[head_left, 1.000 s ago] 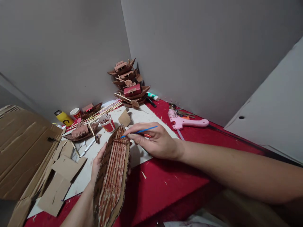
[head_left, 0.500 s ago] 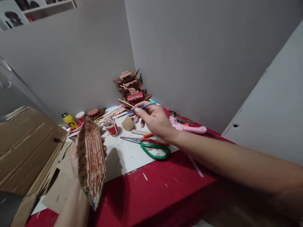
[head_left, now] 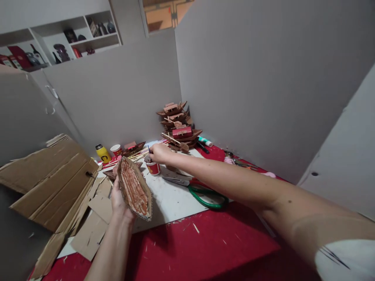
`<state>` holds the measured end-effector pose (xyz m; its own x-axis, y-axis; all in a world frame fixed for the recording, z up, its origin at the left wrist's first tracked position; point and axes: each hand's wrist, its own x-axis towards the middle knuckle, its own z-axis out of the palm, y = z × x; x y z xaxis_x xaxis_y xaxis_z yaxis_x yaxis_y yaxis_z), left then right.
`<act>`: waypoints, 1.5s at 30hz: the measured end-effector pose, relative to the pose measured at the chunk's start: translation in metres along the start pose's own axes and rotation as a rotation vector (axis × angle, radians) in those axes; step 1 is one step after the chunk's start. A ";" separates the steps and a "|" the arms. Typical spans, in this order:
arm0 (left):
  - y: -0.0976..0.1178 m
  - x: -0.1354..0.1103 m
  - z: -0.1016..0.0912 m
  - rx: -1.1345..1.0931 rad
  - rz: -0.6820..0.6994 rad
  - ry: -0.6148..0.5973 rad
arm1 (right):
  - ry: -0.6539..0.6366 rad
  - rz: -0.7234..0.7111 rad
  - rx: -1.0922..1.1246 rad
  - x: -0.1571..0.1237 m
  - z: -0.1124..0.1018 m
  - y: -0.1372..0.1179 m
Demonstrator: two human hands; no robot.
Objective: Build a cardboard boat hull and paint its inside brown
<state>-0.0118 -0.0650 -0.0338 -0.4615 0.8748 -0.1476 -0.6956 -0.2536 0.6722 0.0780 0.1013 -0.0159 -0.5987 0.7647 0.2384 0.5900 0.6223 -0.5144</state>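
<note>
My left hand (head_left: pixel 118 201) holds up a cardboard model boat (head_left: pixel 134 189), tilted so that its reddish-brown striped inside faces me. Its fingers are wrapped behind the hull and partly hidden. Farther forward, my right hand (head_left: pixel 159 153) pinches a thin blue paintbrush (head_left: pixel 149 149) over a red and white paper cup (head_left: pixel 153 168). The brush's lower end is hidden at the cup's mouth, and brown stains mark the cup's inside. Below my right forearm lie scissors (head_left: pixel 208 198) with green and red handles, partly covered by the arm.
Finished-looking model boats (head_left: pixel 181 132) are stacked in the back corner. Folded cardboard (head_left: pixel 55 183) stands at the left, with cut pieces beside it. A yellow bottle (head_left: pixel 103 153), a second paper cup (head_left: pixel 116 150) and thin sticks lie along the back of the red table (head_left: pixel 202 242).
My right hand has moved left and forward with the paintbrush, down to the paper cup. The boat in my left hand has tipped and sits farther from me. The view has shifted up and left.
</note>
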 end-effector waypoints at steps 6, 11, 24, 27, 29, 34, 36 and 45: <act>-0.001 -0.002 0.000 -0.013 -0.024 0.006 | 0.022 0.077 0.154 0.005 -0.001 0.005; -0.002 0.003 -0.003 -0.003 -0.023 0.058 | 0.137 0.187 0.424 0.001 -0.002 0.017; -0.020 0.011 -0.010 0.094 -0.117 0.096 | 0.188 0.474 1.204 -0.029 -0.011 0.032; -0.024 0.006 -0.007 0.135 -0.188 0.059 | 0.160 0.462 1.319 -0.047 -0.018 0.032; -0.026 0.000 -0.003 0.168 -0.249 0.032 | 0.141 0.428 1.383 -0.065 -0.022 0.031; -0.029 -0.014 0.009 0.248 -0.386 -0.007 | 0.147 0.276 1.464 -0.109 -0.029 0.030; -0.031 -0.017 0.011 0.288 -0.410 -0.014 | 0.207 0.184 1.452 -0.121 -0.028 0.032; -0.045 -0.010 -0.007 0.430 -0.348 -0.127 | 0.374 -0.092 1.177 -0.141 -0.023 0.035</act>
<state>0.0205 -0.0655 -0.0673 -0.1566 0.9264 -0.3423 -0.4955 0.2261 0.8386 0.1952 0.0189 -0.0485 -0.3062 0.8473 0.4339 -0.4076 0.2952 -0.8641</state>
